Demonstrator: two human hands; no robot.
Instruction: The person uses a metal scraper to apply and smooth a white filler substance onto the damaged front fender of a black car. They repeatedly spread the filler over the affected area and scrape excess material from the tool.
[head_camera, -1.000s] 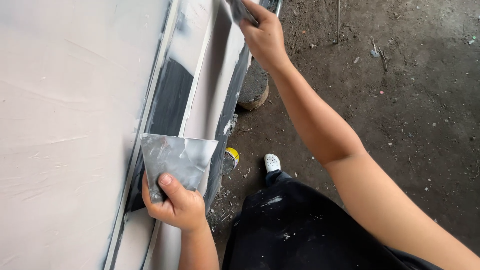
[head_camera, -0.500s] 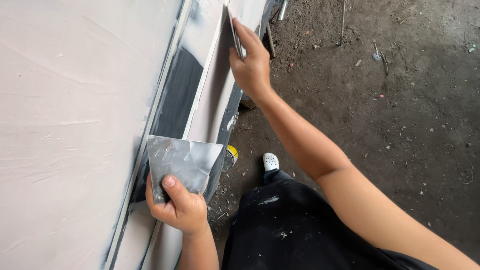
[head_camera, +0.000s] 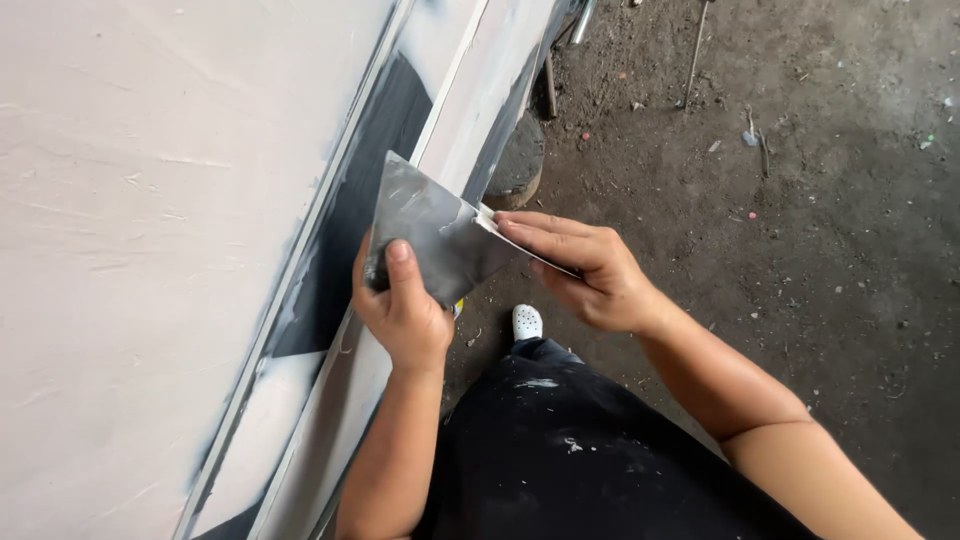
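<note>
Beside the pale filler-coated panel, a grey metal plate is gripped by the left hand, while a thin scraper blade is pinched in the right hand fingers and drawn along the plate's edge; steady pressure seems called for.

A big pale panel fills the left side, with a dark gray patch beside a thin light strip. The ground is dark dirt with little bits scattered about. A white shoe peeks out above black pants with pale smears.
</note>
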